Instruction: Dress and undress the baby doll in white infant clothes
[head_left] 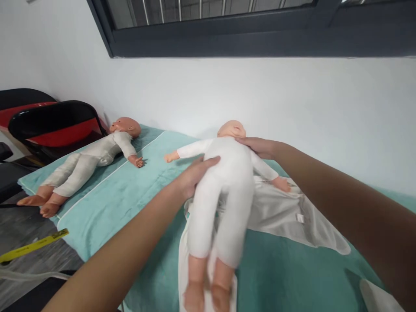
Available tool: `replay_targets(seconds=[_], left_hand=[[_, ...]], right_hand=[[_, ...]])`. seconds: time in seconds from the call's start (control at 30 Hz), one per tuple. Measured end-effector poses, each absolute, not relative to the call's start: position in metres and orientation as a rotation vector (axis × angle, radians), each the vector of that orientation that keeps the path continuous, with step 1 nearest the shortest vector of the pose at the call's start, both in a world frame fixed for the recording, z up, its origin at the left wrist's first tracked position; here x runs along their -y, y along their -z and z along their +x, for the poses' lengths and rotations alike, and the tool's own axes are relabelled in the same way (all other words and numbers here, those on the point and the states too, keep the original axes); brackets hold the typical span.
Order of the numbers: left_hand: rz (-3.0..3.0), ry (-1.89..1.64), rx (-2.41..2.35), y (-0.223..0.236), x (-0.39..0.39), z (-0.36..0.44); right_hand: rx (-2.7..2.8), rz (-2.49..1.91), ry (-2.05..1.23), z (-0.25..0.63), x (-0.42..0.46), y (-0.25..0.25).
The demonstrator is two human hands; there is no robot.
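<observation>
A baby doll [227,173] with a white cloth body lies in front of me, its head by the wall and its feet toward me. My left hand [198,173] grips it at the waist, thumb across the front and fingers hidden behind. At the doll's shoulder, my right hand [258,146] clasps the side of the upper body; most of those fingers are out of sight underneath. Beneath and beside the doll, a white baby garment [282,216] is spread out, with a small label showing. The doll's feet are slightly blurred.
Teal towels [110,199] cover the table against the white wall. A second doll [97,151] lies at the left. Black and red chairs [61,125] stand beyond it. A yellow strip [32,247] shows at the lower left, a white item [378,297] at the lower right.
</observation>
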State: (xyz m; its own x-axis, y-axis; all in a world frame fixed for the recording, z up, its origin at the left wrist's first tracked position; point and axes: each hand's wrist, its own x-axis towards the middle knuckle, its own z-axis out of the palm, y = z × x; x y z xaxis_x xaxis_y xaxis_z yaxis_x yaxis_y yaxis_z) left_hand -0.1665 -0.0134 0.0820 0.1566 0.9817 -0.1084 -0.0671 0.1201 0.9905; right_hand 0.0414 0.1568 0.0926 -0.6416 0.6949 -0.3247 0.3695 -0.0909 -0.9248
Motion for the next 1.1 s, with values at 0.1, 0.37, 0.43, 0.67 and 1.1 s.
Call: replay_targets(seconds=[0.1, 0.37, 0.43, 0.67, 1.1], left_hand=[[1.090, -1.058, -1.100, -0.080, 0.001, -0.213], [1.004, -0.952, -1.208, -0.043, -0.033, -0.301], [1.030, -0.997, -1.288, -0.033, -0.038, -0.309], [1.439, -1.192, -1.948, -0.027, -0.039, -0.313], [2.880, 0.055, -1.236, -0.039, 0.092, -0.215]], right_hand=[[1.910, -1.067, -1.790, -0.001, -0.169, -0.089], [2.015, -1.158, -1.622, -0.081, -0.205, -0.057], [2.063, -1.157, -1.609, -0.089, -0.205, -0.053], [2.215, -1.459, -1.313, -0.061, -0.189, -0.050], [2.878, -1.890, -0.288, 0.105, -0.056, -0.044]])
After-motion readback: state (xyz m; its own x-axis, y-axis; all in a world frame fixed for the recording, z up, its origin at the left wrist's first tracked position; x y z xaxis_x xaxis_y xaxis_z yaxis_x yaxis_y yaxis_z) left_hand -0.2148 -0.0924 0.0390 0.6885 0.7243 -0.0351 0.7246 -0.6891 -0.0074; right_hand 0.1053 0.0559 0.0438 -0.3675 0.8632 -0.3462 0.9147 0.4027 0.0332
